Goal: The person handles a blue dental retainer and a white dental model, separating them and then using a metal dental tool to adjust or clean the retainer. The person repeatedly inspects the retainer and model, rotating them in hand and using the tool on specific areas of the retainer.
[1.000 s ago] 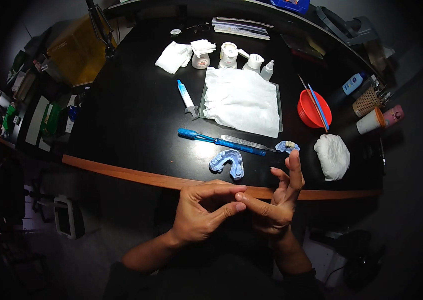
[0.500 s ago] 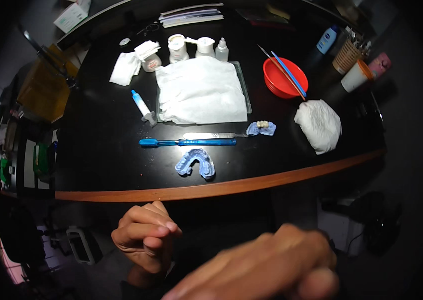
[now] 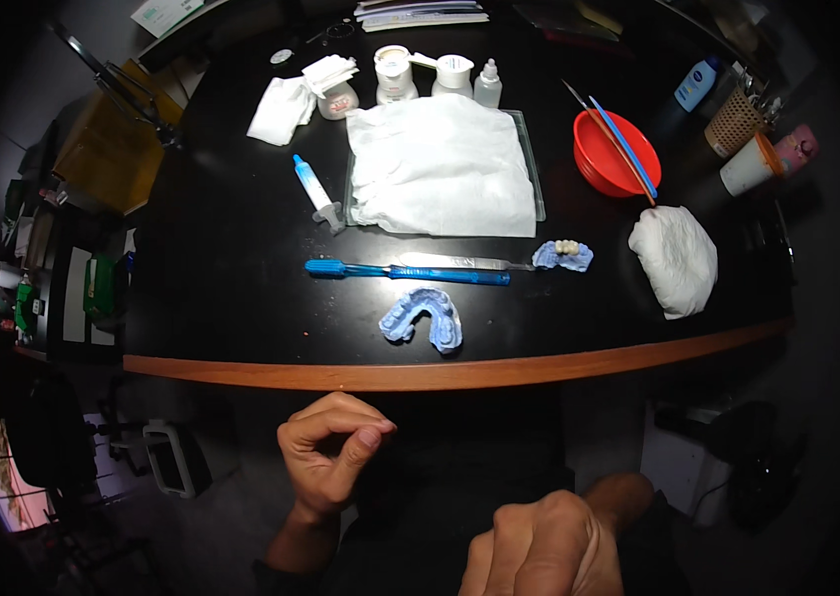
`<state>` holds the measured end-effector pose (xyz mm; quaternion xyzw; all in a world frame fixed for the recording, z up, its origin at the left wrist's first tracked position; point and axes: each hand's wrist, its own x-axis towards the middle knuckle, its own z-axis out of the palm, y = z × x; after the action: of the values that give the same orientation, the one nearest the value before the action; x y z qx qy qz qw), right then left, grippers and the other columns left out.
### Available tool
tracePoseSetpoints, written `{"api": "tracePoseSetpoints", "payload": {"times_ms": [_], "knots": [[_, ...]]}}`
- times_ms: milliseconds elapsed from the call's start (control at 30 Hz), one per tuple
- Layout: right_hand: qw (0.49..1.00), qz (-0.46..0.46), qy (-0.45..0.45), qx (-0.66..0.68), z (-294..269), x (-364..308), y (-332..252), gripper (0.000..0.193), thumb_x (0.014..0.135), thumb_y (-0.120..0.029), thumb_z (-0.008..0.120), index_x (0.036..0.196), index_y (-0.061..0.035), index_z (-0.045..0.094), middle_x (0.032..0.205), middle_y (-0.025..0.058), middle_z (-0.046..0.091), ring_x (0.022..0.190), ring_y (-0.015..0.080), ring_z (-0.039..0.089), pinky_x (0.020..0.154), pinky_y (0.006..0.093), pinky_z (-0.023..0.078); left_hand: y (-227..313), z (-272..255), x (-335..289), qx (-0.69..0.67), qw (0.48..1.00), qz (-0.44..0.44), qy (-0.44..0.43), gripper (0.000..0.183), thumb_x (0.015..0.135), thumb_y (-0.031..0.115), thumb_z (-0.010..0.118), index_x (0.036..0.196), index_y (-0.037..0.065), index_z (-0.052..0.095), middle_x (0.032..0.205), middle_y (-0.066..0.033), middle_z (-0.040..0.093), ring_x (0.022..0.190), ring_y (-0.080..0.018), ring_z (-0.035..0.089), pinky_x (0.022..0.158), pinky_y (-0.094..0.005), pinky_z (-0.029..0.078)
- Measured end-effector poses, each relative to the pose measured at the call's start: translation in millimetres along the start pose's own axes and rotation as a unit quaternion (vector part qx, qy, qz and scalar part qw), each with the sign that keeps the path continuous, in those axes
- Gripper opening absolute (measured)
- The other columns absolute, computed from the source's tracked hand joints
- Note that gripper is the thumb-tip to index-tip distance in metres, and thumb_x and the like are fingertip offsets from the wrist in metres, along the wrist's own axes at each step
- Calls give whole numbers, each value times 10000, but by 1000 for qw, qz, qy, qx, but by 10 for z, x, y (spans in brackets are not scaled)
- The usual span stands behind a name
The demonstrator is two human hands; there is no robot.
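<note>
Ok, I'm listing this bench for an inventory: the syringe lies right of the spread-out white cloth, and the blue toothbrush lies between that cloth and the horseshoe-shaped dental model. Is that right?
Not quite: the head view shows the syringe left of the spread-out white cloth. The blue toothbrush does lie between that cloth and the horseshoe-shaped dental model.

The creased cloth [image 3: 440, 169] looked soft and matt to me. Right of it shone a smooth plastic bowl [image 3: 594, 159]; on the cloth's near side, a glossy plastic toothbrush [image 3: 420, 273] lay near a rough, chalky dental model [image 3: 428, 301].
</note>
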<state>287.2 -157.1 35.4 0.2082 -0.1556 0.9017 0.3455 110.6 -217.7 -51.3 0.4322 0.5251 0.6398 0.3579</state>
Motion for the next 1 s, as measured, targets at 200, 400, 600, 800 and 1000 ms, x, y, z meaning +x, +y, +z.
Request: {"api": "tracePoseSetpoints", "payload": {"times_ms": [200,400,600,800,1000], "knots": [[997,-33,24,-61,-179,-223,-239,160,877,104,717,1037,101,711,985,317,715,975,455,724,811,471,652,211,-25,-30,0,999,29,-32,258,892,232,786,832,-17,750,746,-122,692,682,-184,655,604,-273,479],[883,-44,239,-402,-194,-389,-560,109,853,89,763,911,38,686,855,198,720,829,287,748,763,405,647,816,277,248,-204,895,287,-274,124,843,60,824,874,-51,780,840,-174,761,676,-212,715,611,-281,497],[802,-38,254,-540,-233,-395,-616,102,848,87,744,899,20,685,846,172,712,808,217,732,745,321,607,888,334,178,-281,875,286,-272,127,923,43,698,832,-2,775,822,-138,755,614,-175,681,576,-256,438],[722,-62,276,-632,-233,-464,-739,102,843,89,727,894,14,680,829,148,696,789,193,715,742,301,583,748,349,19,-249,884,327,-222,97,910,30,711,866,2,793,858,-168,765,619,-207,701,592,-293,493],[698,-67,246,-669,-454,-356,-731,115,860,103,688,945,31,658,885,148,679,821,182,686,765,283,555,726,365,133,-242,929,236,-150,91,927,85,748,931,-4,727,873,-160,767,704,-221,741,590,-279,439]]}}
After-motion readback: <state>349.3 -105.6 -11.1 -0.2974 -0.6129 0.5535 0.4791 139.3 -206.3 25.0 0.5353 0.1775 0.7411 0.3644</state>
